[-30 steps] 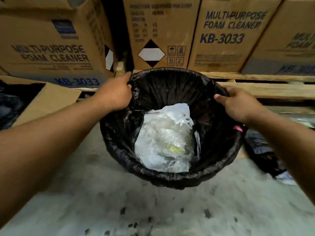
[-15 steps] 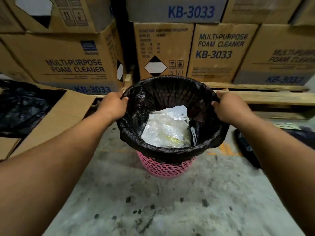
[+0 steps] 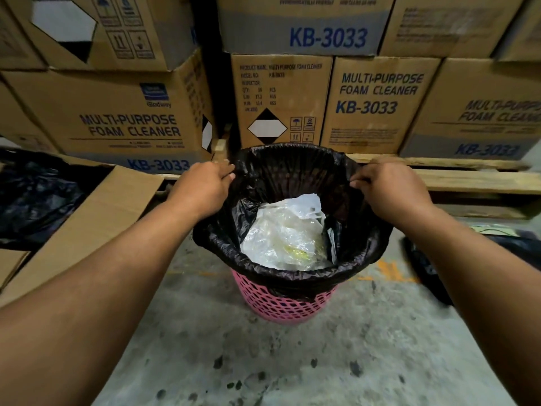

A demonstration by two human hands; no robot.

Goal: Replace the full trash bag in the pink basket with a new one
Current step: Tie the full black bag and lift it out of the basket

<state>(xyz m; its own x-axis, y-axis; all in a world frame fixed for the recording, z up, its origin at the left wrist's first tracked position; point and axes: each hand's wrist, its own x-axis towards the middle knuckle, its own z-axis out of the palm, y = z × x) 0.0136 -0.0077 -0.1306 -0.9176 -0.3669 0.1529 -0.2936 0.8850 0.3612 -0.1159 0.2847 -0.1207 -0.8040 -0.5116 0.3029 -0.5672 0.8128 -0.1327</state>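
My fingers (image 3: 227, 174) on both hands pinch the bag (image 3: 292, 171) rim — I've pulled it up off the basket (image 3: 281, 300) since a second ago, trash still inside — so lift-out comes next.

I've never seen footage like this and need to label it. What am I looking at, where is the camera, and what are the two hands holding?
There is no machine here, only a person. The camera is worn on the person's head and looks forward and down, so both bare arms reach in from the bottom edge. The left hand and right hand each pinch the rim of a black bag, on opposite sides. The bag lines a pink basket that stands on a concrete floor. Inside the bag lies crumpled clear plastic. Behind stand stacked boxes printed "Multi-Purpose Foam Cleaner KB-3033"; an open box sits on the left.
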